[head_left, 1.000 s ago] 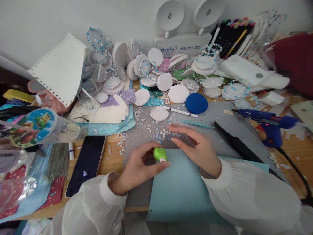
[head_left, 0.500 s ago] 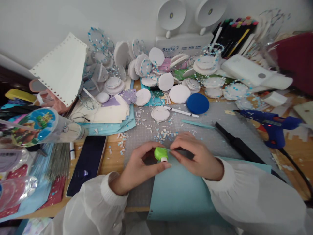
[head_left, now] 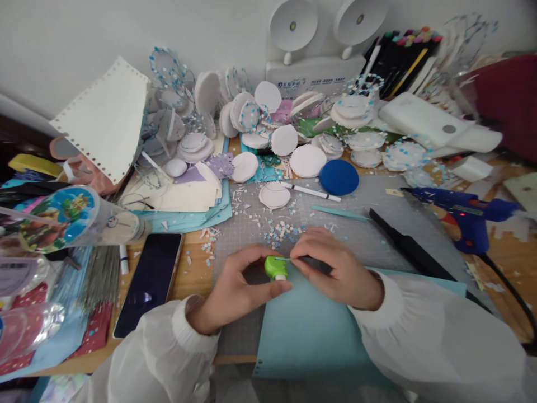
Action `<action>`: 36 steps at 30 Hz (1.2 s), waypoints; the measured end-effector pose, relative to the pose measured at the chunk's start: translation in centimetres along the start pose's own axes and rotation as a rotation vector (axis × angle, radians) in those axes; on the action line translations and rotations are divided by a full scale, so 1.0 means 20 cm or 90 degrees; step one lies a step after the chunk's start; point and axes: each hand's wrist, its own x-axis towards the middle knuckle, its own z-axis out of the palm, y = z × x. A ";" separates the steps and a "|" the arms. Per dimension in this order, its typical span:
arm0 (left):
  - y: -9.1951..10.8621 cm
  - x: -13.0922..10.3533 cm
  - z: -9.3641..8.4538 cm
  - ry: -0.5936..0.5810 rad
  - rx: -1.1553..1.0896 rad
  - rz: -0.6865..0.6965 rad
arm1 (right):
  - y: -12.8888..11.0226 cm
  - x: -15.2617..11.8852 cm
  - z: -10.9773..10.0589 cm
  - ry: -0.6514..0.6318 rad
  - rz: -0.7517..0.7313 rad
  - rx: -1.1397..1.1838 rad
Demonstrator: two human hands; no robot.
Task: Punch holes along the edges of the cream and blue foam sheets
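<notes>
My left hand (head_left: 239, 288) is closed around a small lime-green craft punch (head_left: 273, 268), with the thumb at its white lower part. Between the thumb and fingers of my right hand (head_left: 335, 267) is a narrow light-blue paper strip (head_left: 284, 259), whose other end lies at the punch's top; whether it sits in the slot I cannot tell. Under both hands a light-blue paper sheet (head_left: 310, 336) covers part of the grey cutting mat (head_left: 237, 338). Tiny white and blue punched pieces (head_left: 282, 232) are scattered just beyond my hands.
A blue glue gun (head_left: 472, 215) with a red light lies at right, near a black tool (head_left: 413, 252). A phone (head_left: 149, 282) and a plastic cup (head_left: 90, 218) are at left. Beyond stand several white discs (head_left: 308, 160), a blue disc (head_left: 339, 177) and a white pen (head_left: 312, 192).
The punch has tilted slightly in my left hand, and more of the paper strip shows across its top. My right hand has shifted only a little.
</notes>
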 end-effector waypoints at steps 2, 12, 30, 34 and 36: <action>0.00 0.00 0.00 0.005 0.011 0.008 | 0.00 0.00 0.00 -0.004 -0.005 -0.001; -0.02 -0.01 0.00 0.011 0.016 0.012 | 0.01 -0.01 0.01 0.004 -0.023 -0.002; -0.01 0.01 0.01 0.009 0.019 -0.029 | -0.01 0.00 0.01 -0.027 0.009 -0.009; -0.01 0.01 0.02 0.020 -0.014 -0.025 | -0.04 0.00 0.00 -0.054 0.008 0.004; -0.01 0.01 0.03 0.027 -0.026 -0.021 | -0.03 -0.01 0.00 -0.073 0.001 -0.005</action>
